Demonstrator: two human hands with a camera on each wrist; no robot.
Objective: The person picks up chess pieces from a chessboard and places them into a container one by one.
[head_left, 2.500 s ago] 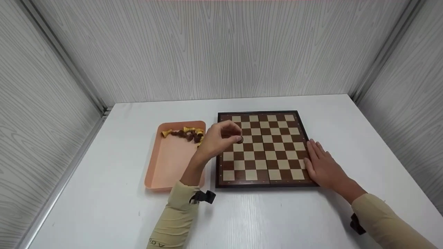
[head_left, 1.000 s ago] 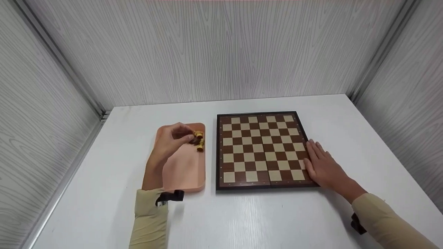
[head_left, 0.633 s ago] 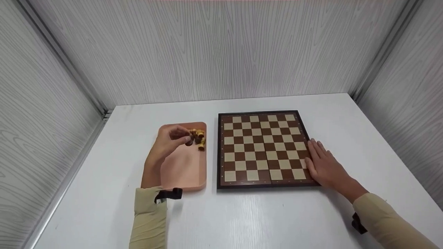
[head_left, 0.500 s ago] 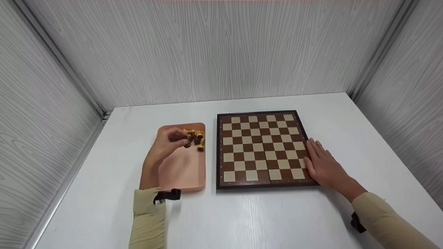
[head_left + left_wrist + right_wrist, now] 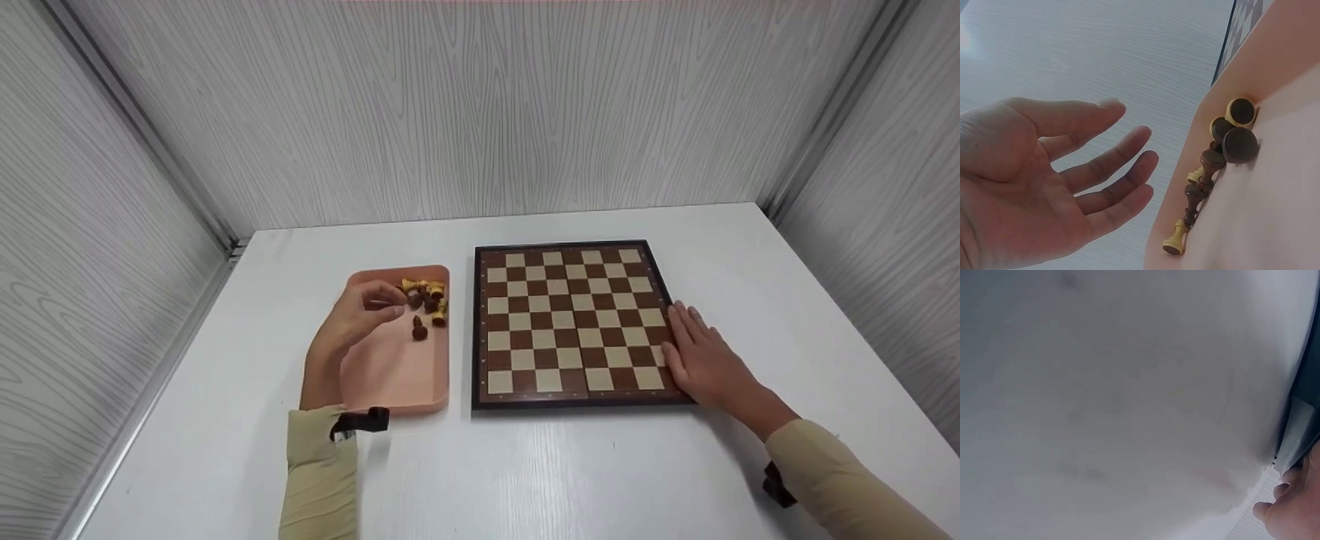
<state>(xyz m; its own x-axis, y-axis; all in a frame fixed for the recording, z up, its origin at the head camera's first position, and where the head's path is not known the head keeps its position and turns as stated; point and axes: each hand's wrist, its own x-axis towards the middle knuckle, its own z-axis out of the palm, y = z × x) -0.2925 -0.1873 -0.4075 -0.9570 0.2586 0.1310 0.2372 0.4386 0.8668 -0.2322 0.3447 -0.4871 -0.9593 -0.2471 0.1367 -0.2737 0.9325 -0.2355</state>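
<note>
My left hand (image 5: 360,311) hovers over the pink tray (image 5: 394,409), fingers loosely bent and holding nothing. In the left wrist view the same hand (image 5: 1067,180) has its thumb and fingers apart. Just right of the fingertips, a dark chess piece (image 5: 419,330) lies on the tray floor. Behind it, several dark and yellow chess pieces (image 5: 433,289) are heaped in the tray's far right corner. My right hand (image 5: 709,367) rests flat against the right edge of the chessboard (image 5: 570,322); part of that hand (image 5: 1294,506) shows in the right wrist view.
Tray and board lie side by side on a white table (image 5: 540,472), with a narrow strip of table between them. Grey wood-grain panels (image 5: 495,112) enclose the table at the back and both sides. A black strap (image 5: 360,421) is on the left wrist.
My left hand went from above the board back to the tray, where it let go of the dark chess piece; that piece now lies on the tray floor. My right hand stayed put.
</note>
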